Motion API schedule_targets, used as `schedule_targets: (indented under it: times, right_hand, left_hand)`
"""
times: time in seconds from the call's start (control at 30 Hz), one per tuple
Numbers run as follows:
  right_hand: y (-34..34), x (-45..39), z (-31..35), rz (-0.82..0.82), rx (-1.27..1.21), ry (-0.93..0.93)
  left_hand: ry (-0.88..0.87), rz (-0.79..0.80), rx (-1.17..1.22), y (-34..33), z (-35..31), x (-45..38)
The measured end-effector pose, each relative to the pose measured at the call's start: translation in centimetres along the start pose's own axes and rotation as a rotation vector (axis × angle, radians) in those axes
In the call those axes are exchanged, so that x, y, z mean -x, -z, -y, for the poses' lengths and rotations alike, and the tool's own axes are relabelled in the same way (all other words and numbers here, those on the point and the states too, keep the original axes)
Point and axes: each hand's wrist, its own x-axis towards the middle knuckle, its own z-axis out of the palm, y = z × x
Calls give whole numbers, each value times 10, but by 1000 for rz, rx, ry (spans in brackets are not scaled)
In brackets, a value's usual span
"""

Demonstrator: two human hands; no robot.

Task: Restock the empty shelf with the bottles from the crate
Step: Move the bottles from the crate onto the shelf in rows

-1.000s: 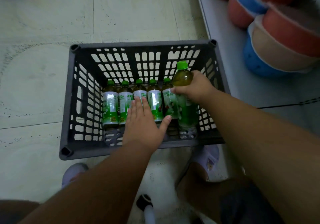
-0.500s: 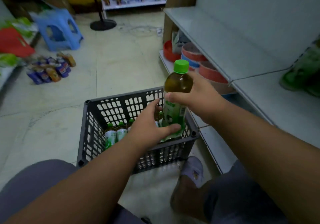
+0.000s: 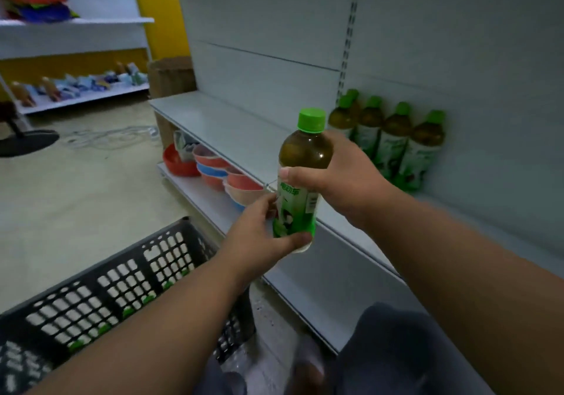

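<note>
I hold one green-capped tea bottle [image 3: 302, 165] upright in front of the grey shelf [image 3: 232, 126]. My right hand [image 3: 341, 178] grips its upper body, and my left hand [image 3: 259, 230] cups its base. Several matching bottles [image 3: 393, 144] stand in a row at the back right of the shelf, against the wall. The dark slatted crate [image 3: 128, 278] sits on the floor at lower left, under my left forearm; green caps of more bottles show through its slats.
Stacked red and blue bowls [image 3: 219, 175] fill the lower shelf [image 3: 195, 193] beneath. A cardboard box [image 3: 171, 77] stands at the shelf's far end. A fan base [image 3: 24, 141] and loose cable lie on the floor at left; another stocked shelf unit [image 3: 76, 89] stands behind.
The bottle has been lifted out of the crate and carried up and right toward the shelf. My left hand left the crate's bottles and now holds this bottle's base. My view has swung up to the shelf.
</note>
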Motion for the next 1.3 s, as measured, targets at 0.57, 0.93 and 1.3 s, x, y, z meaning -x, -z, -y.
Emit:
schedule_targets:
  times: [0.57, 0.93, 1.3]
  right_hand:
    - [77, -117, -112, -507, 166, -236]
    - [58, -102, -156, -625, 419, -303]
    - [76, -162, -176, -649, 470, -299]
  left_hand:
    - [-115, 254, -717, -114, 16, -208]
    - [-145, 257, -921, -142, 44, -226]
    - [-126, 241, -917, -145, 43, -227]
